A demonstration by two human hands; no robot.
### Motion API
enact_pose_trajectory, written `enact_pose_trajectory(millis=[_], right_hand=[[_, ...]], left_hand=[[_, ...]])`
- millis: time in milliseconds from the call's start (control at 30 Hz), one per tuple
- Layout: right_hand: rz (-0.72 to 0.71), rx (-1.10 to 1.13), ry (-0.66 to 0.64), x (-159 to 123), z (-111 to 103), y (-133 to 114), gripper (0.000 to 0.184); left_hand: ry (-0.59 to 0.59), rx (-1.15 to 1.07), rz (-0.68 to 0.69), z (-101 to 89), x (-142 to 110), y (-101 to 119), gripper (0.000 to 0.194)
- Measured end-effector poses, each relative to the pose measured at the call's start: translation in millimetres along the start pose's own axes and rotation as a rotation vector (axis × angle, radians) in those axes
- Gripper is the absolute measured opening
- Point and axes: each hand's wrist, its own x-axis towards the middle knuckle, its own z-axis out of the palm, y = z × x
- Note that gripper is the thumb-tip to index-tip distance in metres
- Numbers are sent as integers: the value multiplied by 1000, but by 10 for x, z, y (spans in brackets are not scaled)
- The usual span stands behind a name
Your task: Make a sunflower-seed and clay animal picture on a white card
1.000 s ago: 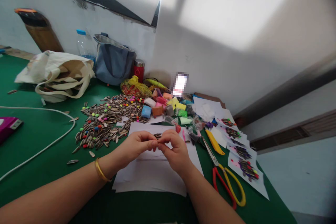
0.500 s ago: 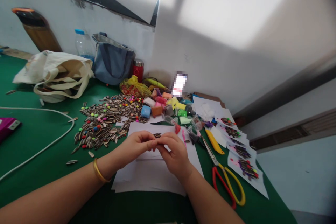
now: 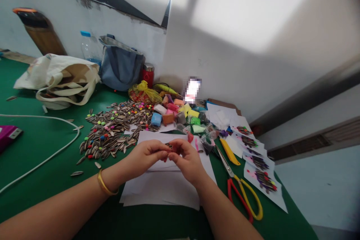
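Note:
Over a stack of white paper [image 3: 165, 191], my left hand [image 3: 147, 155] and my right hand [image 3: 187, 159] meet fingertip to fingertip. Between them a small bunch of striped sunflower seeds [image 3: 168, 145] pokes out above the pinched fingers, with a bit of red showing below. Fingers cover most of the bunch. A gold bangle [image 3: 104, 183] circles my left wrist. To the left lies a pile of sunflower seeds [image 3: 112, 138] mixed with coloured beads. Just beyond the paper sit several packets of coloured clay [image 3: 168, 119], and a red lump [image 3: 190, 137] lies near my right hand.
Scissors [image 3: 230, 174] with red and yellow handles and a yellow cutter [image 3: 230, 152] lie at right. Papers bearing seed decorations [image 3: 264, 182] line the table's right edge. A white cable [image 3: 56, 159], cloth bag [image 3: 62, 82], blue bag [image 3: 120, 65] and phone [image 3: 192, 90] are around.
My right fingers have shifted and bent more around the bunch, and a bit of red now shows between the fingertips. The rest of the table looks the same.

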Motion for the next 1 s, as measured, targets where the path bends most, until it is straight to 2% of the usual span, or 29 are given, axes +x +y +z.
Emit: enact_pose_trajectory(millis=[100, 200, 367, 533, 600, 767, 900, 1000], right_hand=[[45, 10, -23, -1, 2, 18, 32], [29, -5, -39, -14, 1, 21, 34], [-7, 2, -89, -31, -3, 23, 34], [-40, -86, -46, -29, 21, -17, 12], [-50, -91, -18, -30, 30, -34, 5], [-58, -86, 18, -50, 27, -42, 6], [-108, -122, -18, -66, 13, -44, 12], [-168, -182, -29, -64, 2, -52, 20]], left_hand=[[-39, -117, -75, 4, -7, -17, 17], [-32, -235, -149, 16, -17, -46, 18], [9, -313, -124, 60, -13, -40, 19], [117, -387, -77, 81, 3, -31, 27], [109, -401, -82, 75, 4, -47, 27], [40, -288, -107, 53, 1, -76, 26], [49, -257, -135, 20, -2, -50, 24], [-8, -278, -169, 12, -5, -42, 25]])
